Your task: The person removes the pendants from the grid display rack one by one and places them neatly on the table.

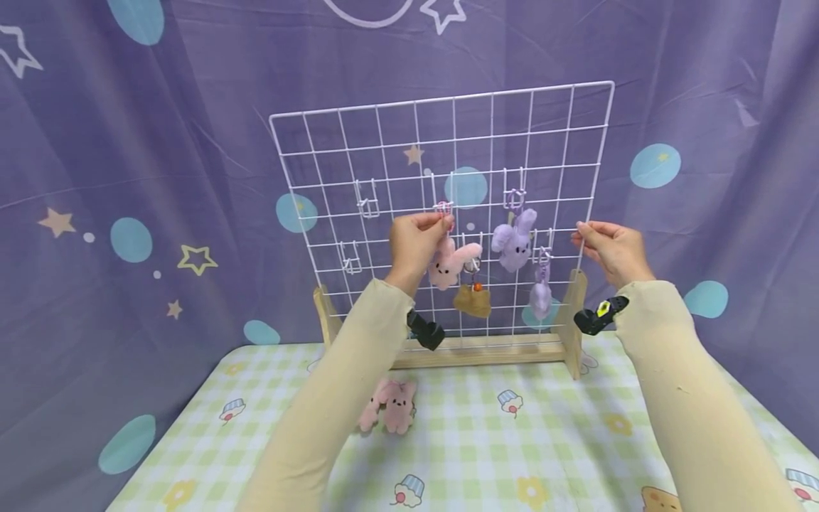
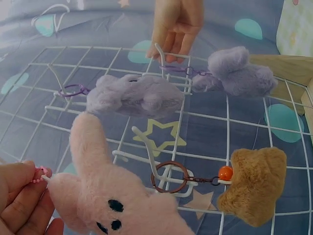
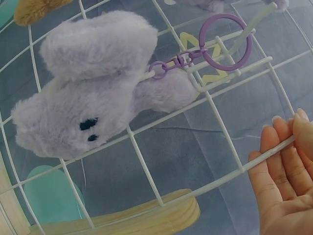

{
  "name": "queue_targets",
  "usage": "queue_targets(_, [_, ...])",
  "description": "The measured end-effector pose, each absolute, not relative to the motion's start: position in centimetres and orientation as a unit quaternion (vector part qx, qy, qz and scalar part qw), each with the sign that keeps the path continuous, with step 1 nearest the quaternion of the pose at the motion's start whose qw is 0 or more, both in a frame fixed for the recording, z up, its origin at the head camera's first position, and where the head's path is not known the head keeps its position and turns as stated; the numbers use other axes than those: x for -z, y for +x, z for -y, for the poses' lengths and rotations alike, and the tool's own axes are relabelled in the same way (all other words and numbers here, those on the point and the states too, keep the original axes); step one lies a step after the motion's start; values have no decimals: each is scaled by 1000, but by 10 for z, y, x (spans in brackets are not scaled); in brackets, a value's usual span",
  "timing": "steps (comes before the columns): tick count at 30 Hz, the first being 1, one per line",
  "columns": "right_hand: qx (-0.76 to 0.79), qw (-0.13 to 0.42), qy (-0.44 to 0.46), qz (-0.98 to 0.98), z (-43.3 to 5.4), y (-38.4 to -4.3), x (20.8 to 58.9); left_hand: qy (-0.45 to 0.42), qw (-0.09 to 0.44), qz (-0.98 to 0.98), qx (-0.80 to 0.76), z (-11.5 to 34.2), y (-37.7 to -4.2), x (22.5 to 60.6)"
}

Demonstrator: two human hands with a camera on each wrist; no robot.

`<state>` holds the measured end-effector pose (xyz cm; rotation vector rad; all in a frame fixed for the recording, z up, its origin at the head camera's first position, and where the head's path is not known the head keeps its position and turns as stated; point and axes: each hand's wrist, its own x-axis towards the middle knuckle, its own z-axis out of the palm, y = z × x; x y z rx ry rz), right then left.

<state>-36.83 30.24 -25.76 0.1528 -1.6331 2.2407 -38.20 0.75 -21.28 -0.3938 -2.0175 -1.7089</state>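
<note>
On the near part of the checked surface (image 1: 467,441), two pink plush charms (image 1: 398,409) lie side by side, partly behind the left sleeve. Beyond them, the left hand (image 1: 414,245) has its grip clamped, finger and thumb, on the pink chain (image 2: 40,175) of a pink plush bunny (image 1: 446,269), which hangs in front of the wire grid (image 1: 416,101); whether its ring is over a hook, I cannot tell. The bunny looks light, soft and squashy, unlikely to break; its chain and ring seem the firmer place to hold, since the fur would give. The right hand (image 1: 614,250) grips the grid's side wire between thumb and fingers. On the grid's hooks hang a brown plush charm (image 2: 257,186) and two purple ones (image 1: 514,247). A patterned purple curtain (image 1: 192,355) stands behind. No brand, label or writing can be read.
</note>
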Motion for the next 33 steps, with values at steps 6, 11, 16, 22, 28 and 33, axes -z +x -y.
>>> queue_targets(6, [-788,182,51,585,-303,-369,257,-154,227,728,629,-6,-374,210])
queue_targets(11, [-792,185,53,580,-302,-369,257,-166,229,720,634,-1,-371,209])
queue_targets(16, [-795,183,54,576,-303,-368,257,-177,233,724,625,5,-368,210])
queue_targets(22, [-795,182,58,576,-303,-367,257,-190,233,723,622,11,-362,210])
queue_targets(28, [-793,183,58,578,-303,-368,258,-197,219,727,620,13,-353,209])
queue_targets(33, [-793,183,56,578,-304,-368,259,-203,202,741,607,16,-345,214])
